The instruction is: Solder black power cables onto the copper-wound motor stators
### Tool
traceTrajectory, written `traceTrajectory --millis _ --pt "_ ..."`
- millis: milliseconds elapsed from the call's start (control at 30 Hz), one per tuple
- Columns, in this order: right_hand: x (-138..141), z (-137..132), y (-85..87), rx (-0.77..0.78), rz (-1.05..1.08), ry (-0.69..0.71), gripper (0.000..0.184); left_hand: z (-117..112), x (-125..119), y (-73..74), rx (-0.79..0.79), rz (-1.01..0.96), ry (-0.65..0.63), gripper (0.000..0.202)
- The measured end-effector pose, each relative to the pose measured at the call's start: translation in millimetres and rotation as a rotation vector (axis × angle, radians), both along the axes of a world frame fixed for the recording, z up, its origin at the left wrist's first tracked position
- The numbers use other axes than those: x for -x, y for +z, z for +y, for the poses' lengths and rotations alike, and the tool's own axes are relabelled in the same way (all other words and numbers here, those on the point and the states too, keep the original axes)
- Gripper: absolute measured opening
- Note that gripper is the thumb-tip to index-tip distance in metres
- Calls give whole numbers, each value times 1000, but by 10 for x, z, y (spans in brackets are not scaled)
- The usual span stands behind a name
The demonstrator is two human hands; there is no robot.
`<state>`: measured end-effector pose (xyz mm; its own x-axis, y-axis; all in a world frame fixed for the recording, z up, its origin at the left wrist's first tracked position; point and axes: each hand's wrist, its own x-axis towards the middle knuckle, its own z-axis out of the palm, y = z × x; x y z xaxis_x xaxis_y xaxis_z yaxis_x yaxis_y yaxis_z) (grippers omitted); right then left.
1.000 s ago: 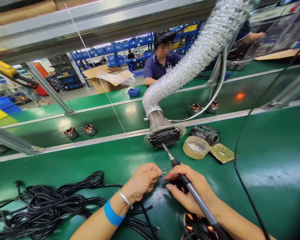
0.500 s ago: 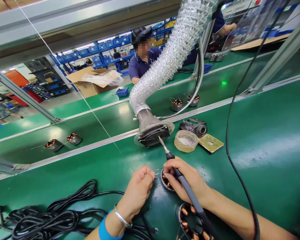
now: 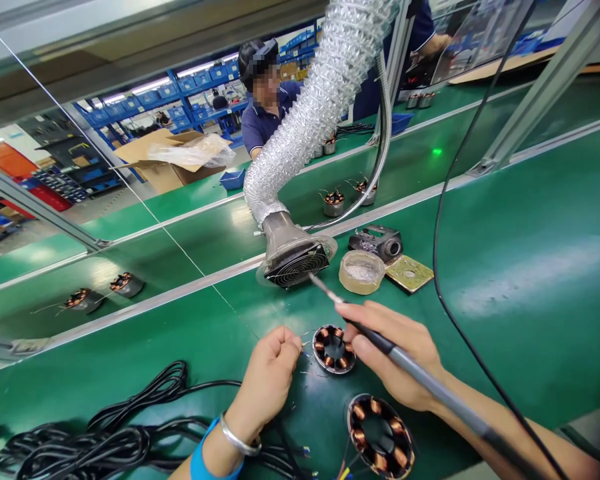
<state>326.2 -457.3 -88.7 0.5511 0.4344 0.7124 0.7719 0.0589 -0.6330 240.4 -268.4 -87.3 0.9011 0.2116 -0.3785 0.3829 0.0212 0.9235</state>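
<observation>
In my right hand [image 3: 400, 347] is a soldering iron [image 3: 380, 340], its metal tip pointing up and left in front of the fume extractor's grille. My left hand [image 3: 275, 367] is closed in a pinch on thin wire ends [image 3: 304, 344], just left of a motor stator [image 3: 334, 349] with copper coils. Thin leads run between that stator and my left fingertips. A second, larger-looking stator [image 3: 380, 437] lies nearer to me, below my right hand, with coloured wires at its lower left.
Coiled black cables [image 3: 130, 427] lie at the left. A fume hose [image 3: 310, 113] ends in a grille [image 3: 297, 267] above the bench. Behind the stators sit a tape roll [image 3: 361, 272], a soldering-iron stand [image 3: 377, 241] and a sponge tray [image 3: 409, 273]. A co-worker [image 3: 267, 113] is across the bench.
My right hand has shifted right and lower, uncovering the smaller stator, and the iron lies at a flatter angle. My left hand keeps its pinch. The view has shifted slightly.
</observation>
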Motion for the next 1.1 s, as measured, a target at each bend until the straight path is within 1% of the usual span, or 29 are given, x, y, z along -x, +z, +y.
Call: traceTrajectory --millis 100,167,233,333,533,733,967,1100 --pt "-11 -99 4 -76 129 -28 25 10 4 -19 -33 -10 -4 36" --pt "-23 -115 -21 -146 229 -31 18 13 8 -26 -51 -12 -3 34" --pt "-32 -98 -50 -189 298 -27 17 12 13 -31 -71 -12 -9 32" --pt "-37 -60 -67 -204 336 -15 18 9 24 -34 -101 -14 -25 31" --pt "-27 -47 -55 -155 327 -2 13 0 27 -7 -155 -18 -37 29" --pt "4 -47 -58 -144 312 6 12 -29 29 40 -225 -9 -37 30" --pt "71 -40 101 -88 156 42 18 -40 41 79 -344 -23 -55 30" --pt "139 -31 127 -83 49 51 23 -39 44 100 -383 -47 -68 30"
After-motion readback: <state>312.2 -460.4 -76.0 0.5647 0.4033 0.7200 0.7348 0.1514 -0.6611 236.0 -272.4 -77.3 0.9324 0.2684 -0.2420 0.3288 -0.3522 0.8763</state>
